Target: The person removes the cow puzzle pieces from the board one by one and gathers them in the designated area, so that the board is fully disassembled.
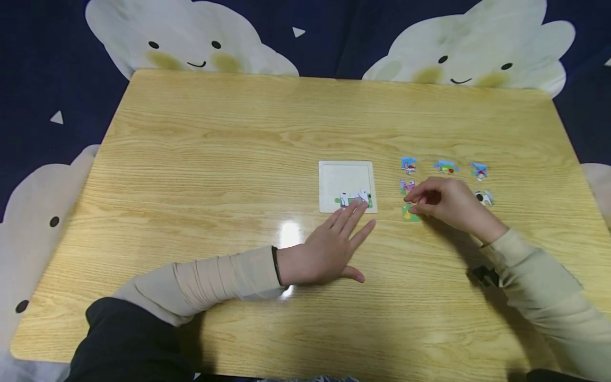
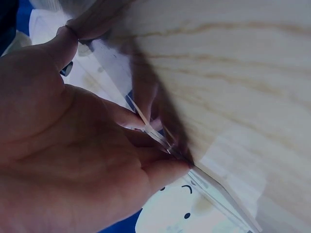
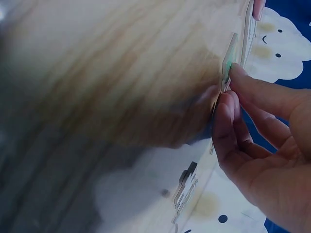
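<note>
My left hand [image 1: 329, 249] lies with its fingers spread and straight, fingertips on the lower right of a white square puzzle tray [image 1: 329, 183]. Under those fingertips sit joined puzzle pieces [image 1: 345, 200] with a white figure and green patches, partly covered. In the left wrist view, the fingers of the left hand [image 2: 92, 145] touch the tray's edge. To the tray's right, my right hand [image 1: 448, 204] pinches the edge of a green puzzle piece [image 1: 408, 214] with a yellow figure. The right wrist view shows its thumb against that green piece [image 3: 229, 63], low at the tabletop.
Above the right hand lie loose puzzle pieces: a blue and red one [image 1: 409, 165], a pink one [image 1: 407, 186], a wide blue one [image 1: 446, 167] and another blue one [image 1: 479, 171]. A black-and-white piece [image 1: 483, 197] lies beyond the hand. Everything rests on a wooden table [image 1: 215, 159].
</note>
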A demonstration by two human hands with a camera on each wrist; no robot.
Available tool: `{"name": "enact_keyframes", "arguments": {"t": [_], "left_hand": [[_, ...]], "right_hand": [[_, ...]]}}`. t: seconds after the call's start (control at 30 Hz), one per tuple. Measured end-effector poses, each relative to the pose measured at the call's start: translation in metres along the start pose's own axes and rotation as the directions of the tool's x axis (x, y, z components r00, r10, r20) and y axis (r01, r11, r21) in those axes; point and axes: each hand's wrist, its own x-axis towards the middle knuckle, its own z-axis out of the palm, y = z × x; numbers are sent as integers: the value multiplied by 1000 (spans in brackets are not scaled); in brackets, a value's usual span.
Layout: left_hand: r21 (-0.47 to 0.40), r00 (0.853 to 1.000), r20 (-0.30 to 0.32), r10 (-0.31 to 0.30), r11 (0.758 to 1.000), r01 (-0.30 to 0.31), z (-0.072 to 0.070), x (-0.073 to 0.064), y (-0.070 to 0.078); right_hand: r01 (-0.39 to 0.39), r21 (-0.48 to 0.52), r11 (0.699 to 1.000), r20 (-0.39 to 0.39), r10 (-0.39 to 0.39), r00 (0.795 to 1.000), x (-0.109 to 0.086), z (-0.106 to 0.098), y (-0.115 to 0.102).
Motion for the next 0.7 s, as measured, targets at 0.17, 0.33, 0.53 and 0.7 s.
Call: {"name": "enact_keyframes", "arguments": {"t": [0.17,0.33,0.53,0.7], "left_hand": [[2,1000,12,0,1000,0,-1,0,0],[-13,1000,16,-1,1000,1,-1,1,0],[-5,1000,19,1,1000,-1,-2,0,0],[-9,1000,30,-3,1000,4,-1,2,0]], "right_hand": [[19,-17,1000,-13,-19,1000,-2,1,1],[20,-13,1000,-9,-20,1000,-2,0,0],[56,80,995,6,-56,998,12,-4,-12],[42,159,986,84,-56,995,40,5,-38]]}}
